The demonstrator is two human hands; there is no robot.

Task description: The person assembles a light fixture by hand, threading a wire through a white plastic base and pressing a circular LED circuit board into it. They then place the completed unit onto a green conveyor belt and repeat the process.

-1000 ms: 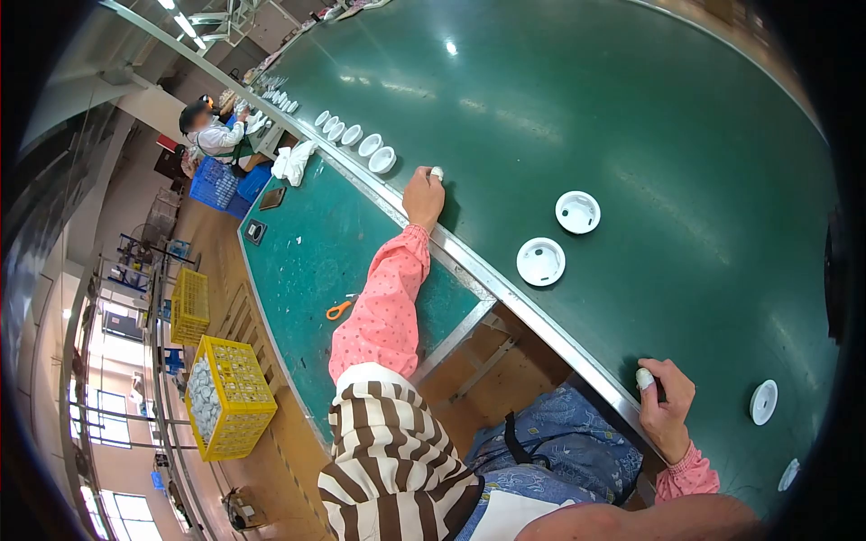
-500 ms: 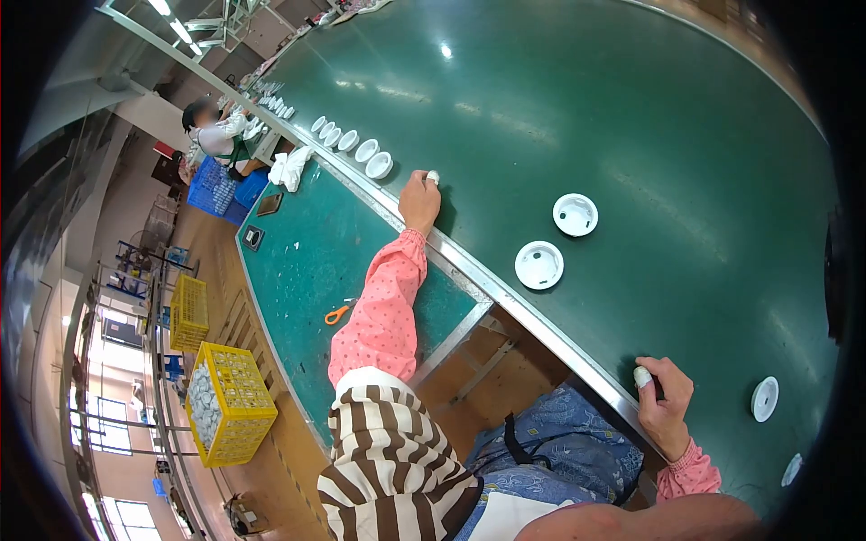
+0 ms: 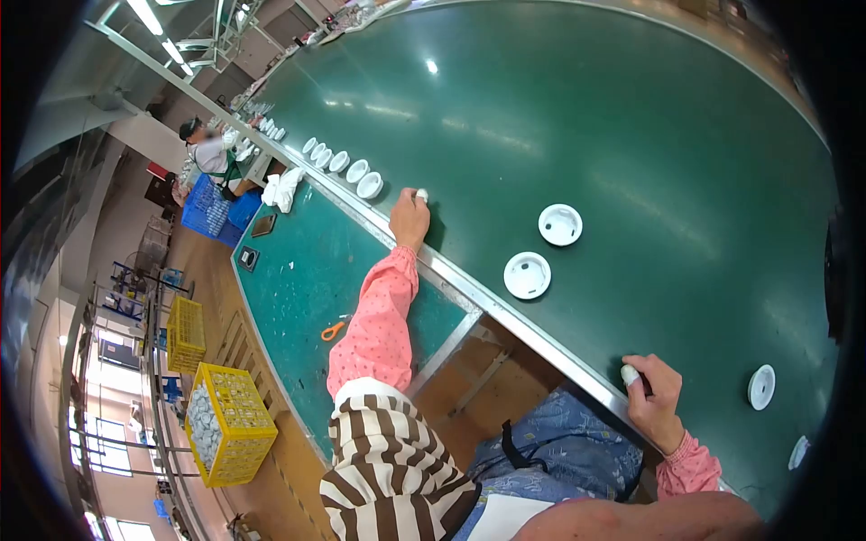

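Observation:
My left hand [image 3: 410, 219] rests at the metal edge of the green table [image 3: 631, 117], fingers curled, a white cover on a fingertip. Beyond it, a row of several white round cups [image 3: 369, 185] lies along the edge. My right hand [image 3: 653, 397] is at the near edge on the right, fingers curled, its thumb also covered in white. What either hand holds, if anything, is hidden. Between my hands lie two white round dishes with dark holes, one [image 3: 560, 224] farther off and one [image 3: 527, 275] nearer. Another white dish [image 3: 761, 387] is right of my right hand.
A lower green side table [image 3: 298, 270] holds orange-handled scissors [image 3: 333, 331], a phone-like object [image 3: 263, 224] and a white cloth [image 3: 282, 189]. A co-worker [image 3: 213, 153] sits farther along by blue crates [image 3: 209, 207]. Yellow crates [image 3: 236, 424] stand on the floor. One more white piece [image 3: 798, 453] is far right.
The view has shifted slightly, so the dishes and cups appear a little farther left. Both hands stay curled near the table edge.

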